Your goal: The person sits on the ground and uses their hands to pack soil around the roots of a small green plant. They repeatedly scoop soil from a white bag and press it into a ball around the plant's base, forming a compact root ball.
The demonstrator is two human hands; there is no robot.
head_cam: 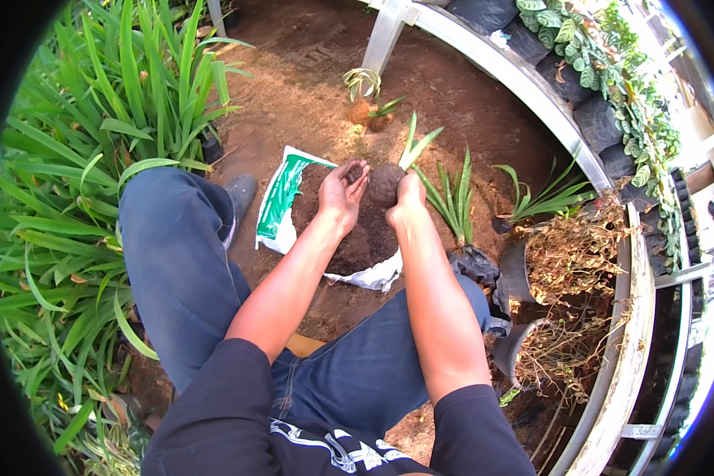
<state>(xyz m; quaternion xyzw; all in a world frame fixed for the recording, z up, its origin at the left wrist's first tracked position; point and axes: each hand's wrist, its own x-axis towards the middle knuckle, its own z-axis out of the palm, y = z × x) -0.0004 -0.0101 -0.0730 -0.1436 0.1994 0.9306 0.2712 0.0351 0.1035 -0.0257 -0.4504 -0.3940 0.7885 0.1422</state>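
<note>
Between my legs lies an opened green and white plastic sack (281, 199) with a heap of dark soil (363, 241) on it. Above the heap, my left hand (344, 196) is cupped, palm up, around a small lump of dark soil (354, 173). My right hand (409, 195) grips a round ball of dark soil (385, 185) from its right side. Green leaves (415, 144) rise from behind that ball. The two hands are close together but apart.
Beyond the sack, small plants with round root balls (381, 122) stand on the ground. Spiky plants (457, 199) and pots of dried plants (516, 271) are at the right, beside a curved metal frame (511, 71). Dense long-leaved plants (95, 196) line the left.
</note>
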